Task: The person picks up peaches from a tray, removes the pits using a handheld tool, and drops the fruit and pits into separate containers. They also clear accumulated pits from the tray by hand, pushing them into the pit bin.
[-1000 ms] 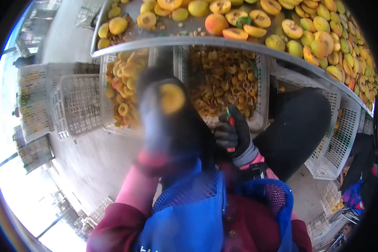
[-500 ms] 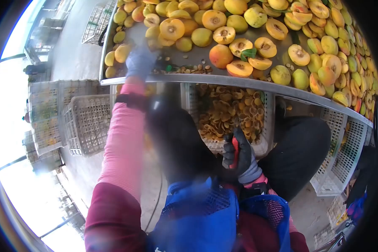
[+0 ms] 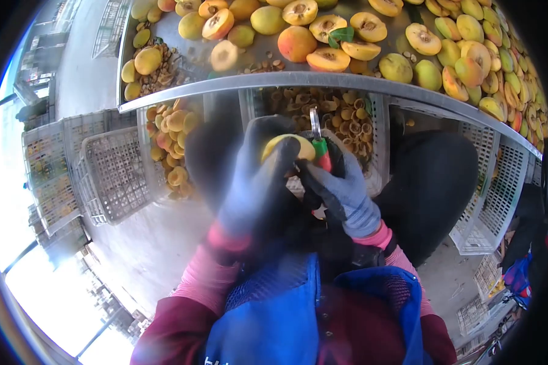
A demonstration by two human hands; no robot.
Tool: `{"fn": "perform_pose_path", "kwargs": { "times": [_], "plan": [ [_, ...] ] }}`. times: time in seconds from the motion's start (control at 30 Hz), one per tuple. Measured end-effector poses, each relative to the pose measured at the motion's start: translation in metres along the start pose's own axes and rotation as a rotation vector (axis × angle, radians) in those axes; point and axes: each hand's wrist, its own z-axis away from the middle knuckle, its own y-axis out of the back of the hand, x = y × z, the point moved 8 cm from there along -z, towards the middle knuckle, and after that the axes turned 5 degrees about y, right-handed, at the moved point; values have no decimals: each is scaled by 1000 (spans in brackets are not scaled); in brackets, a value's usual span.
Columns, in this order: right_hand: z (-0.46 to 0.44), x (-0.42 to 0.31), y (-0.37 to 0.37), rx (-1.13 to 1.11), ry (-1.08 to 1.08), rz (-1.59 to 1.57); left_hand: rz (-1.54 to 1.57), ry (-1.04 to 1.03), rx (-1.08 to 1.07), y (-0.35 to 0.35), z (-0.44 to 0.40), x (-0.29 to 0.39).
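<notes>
My left hand (image 3: 252,176), in a grey-blue glove and smeared by motion, grips a yellow peach (image 3: 303,148) above my lap. Whether the peach is whole or a half I cannot tell. Close beside it, my gloved right hand (image 3: 350,198) is closed around a pitting tool (image 3: 321,153) with a red and green handle. The tool's metal end points up, away from me. My right fingertips are at the lower edge of the peach. Beneath both hands lies a crate (image 3: 379,137) of brown-orange peach scraps.
A metal-edged table (image 3: 286,79) carries many peach halves (image 3: 329,59) and whole peaches, plus loose pits (image 3: 164,70) at its left. Under it, peach pieces (image 3: 178,125) fill a container. Plastic crates stand at the left (image 3: 115,176) and right (image 3: 490,201).
My left hand has come back from the table to my lap with a peach in it. My right hand has risen to meet it, still holding the tool. The view has shifted.
</notes>
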Motion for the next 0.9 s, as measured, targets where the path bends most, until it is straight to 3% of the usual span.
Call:
{"fn": "perform_pose_path", "kwargs": {
  "times": [0.03, 0.13, 0.2, 0.27, 0.37, 0.47, 0.6, 0.7, 0.8, 0.87, 0.9],
  "plan": [
    [1, -4, 0, 54, 64, 27, 31, 10, -7, 0, -1, -2],
    [12, -31, -4, 159, 393, 806, -282, -192, 193, 10, 6, -20],
    [26, -25, -16, 99, 404, 1130, -366, -230, 385, 9, 19, -12],
    [42, -17, -27, 36, 398, 1453, 139, 55, 311, -3, 25, -21],
    [47, -17, -26, 83, 432, 1399, 116, -89, 332, -7, 32, -25],
    [51, -15, -28, 84, 433, 1397, -599, -653, 474, -15, 53, -9],
    [56, -19, -32, 68, 558, 1292, -360, -471, 485, -9, 55, -16],
    [57, -16, -26, 25, 448, 1243, -429, -273, 410, -6, 48, -32],
    [59, -9, -6, 61, 257, 1305, -500, -244, 266, -10, 39, -28],
    [60, -8, -5, -59, 464, 1082, -420, -264, 81, -13, 34, -15],
    [59, -9, -9, -54, 449, 970, -360, -253, -17, -13, 32, -11]
  ]
}}
